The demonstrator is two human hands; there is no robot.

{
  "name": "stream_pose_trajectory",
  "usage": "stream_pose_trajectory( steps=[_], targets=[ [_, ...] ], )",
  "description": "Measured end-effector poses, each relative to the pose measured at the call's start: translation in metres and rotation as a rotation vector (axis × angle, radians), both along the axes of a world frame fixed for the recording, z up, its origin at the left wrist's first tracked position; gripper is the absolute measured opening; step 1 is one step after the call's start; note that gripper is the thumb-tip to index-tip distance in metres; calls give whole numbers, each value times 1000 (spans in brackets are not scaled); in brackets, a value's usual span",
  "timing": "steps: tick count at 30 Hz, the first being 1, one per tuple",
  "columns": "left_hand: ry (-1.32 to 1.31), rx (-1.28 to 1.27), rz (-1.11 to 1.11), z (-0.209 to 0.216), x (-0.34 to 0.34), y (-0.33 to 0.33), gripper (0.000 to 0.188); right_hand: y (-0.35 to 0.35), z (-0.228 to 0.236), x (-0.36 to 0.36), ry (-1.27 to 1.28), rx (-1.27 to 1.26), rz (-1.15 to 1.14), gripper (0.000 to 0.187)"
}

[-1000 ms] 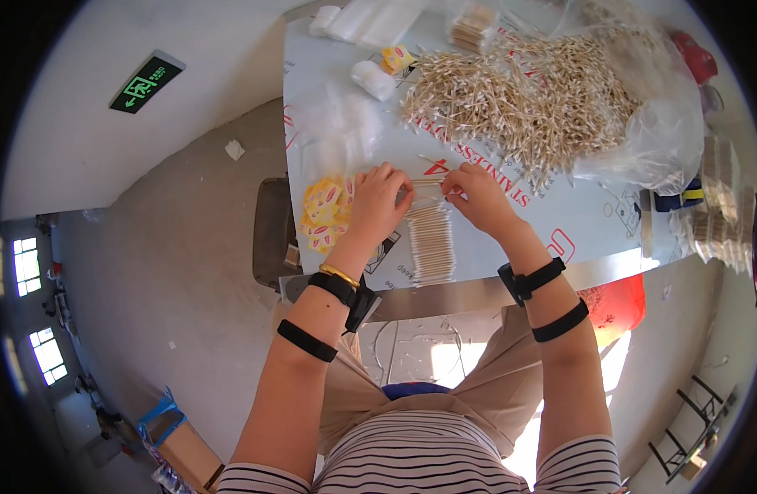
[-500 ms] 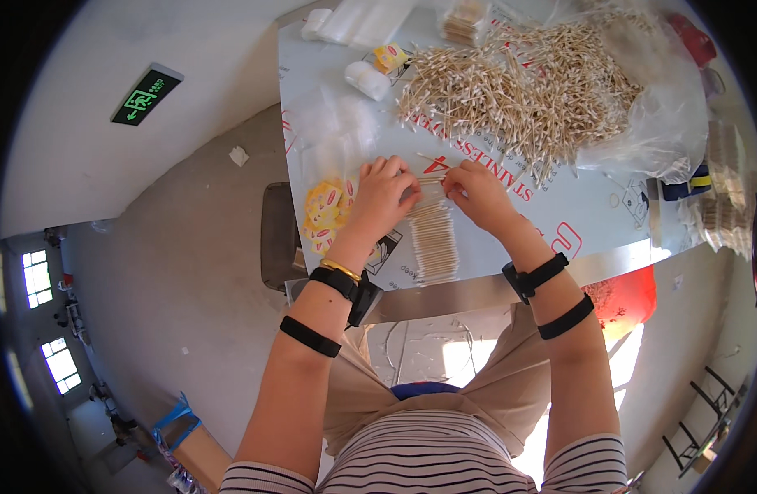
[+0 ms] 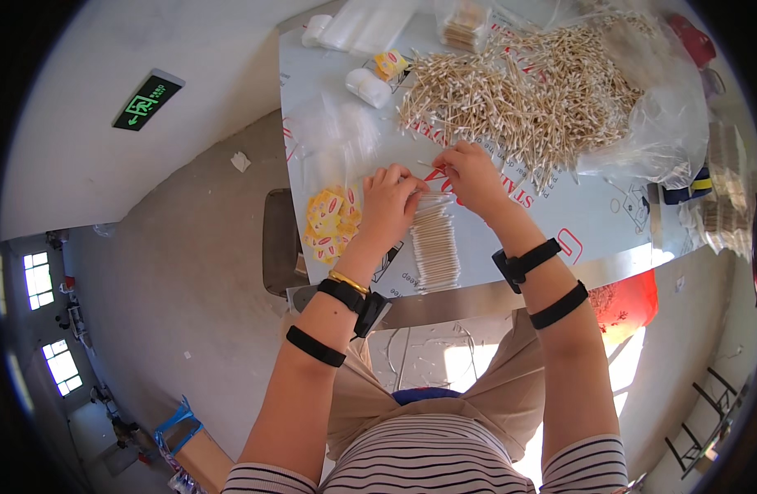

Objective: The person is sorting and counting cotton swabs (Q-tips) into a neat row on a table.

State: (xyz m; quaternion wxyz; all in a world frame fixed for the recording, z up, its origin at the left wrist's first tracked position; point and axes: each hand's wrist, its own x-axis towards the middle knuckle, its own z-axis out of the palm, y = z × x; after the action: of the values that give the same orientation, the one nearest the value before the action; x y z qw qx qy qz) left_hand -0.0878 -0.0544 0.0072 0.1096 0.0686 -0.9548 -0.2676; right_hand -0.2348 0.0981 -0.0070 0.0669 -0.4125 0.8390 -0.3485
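A neat row of cotton swabs [image 3: 435, 247] lies side by side on the table, running toward its front edge. At the far end of this row is my left hand [image 3: 387, 204], its fingers curled and the fingertips against the last swabs. Whether it pinches one is too small to make out. To the right and slightly farther away, my right hand [image 3: 472, 174] has thumb and forefinger closed on a single cotton swab [image 3: 425, 164], which sticks out to the left. Behind both hands spreads a big loose heap of cotton swabs [image 3: 518, 90].
Yellow printed labels [image 3: 332, 221] and clear plastic bags [image 3: 333, 132] lie left of my left hand. Farther back are a white roll [image 3: 368, 87] and a packed bag of swabs [image 3: 464, 26]. A large clear bag [image 3: 650, 132] borders the heap. The metal table edge [image 3: 510, 290] is near me.
My right hand has moved up and left and closed on the swab that was lying apart on the table. My left hand has shifted slightly toward me, staying at the row's far end.
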Motion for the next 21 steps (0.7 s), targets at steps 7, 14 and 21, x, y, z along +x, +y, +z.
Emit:
stream_pose_trajectory(
  steps=[7, 14, 21],
  targets=[
    [61, 15, 273, 2, 37, 0, 33, 0, 5, 19, -33, -1, 205, 27],
    [54, -77, 321, -16, 52, 11, 44, 24, 4, 24, -118, -93, 37, 30],
    [-51, 37, 361, -15, 58, 26, 37, 11, 0, 32, -49, -12, 184, 32]
  ],
)
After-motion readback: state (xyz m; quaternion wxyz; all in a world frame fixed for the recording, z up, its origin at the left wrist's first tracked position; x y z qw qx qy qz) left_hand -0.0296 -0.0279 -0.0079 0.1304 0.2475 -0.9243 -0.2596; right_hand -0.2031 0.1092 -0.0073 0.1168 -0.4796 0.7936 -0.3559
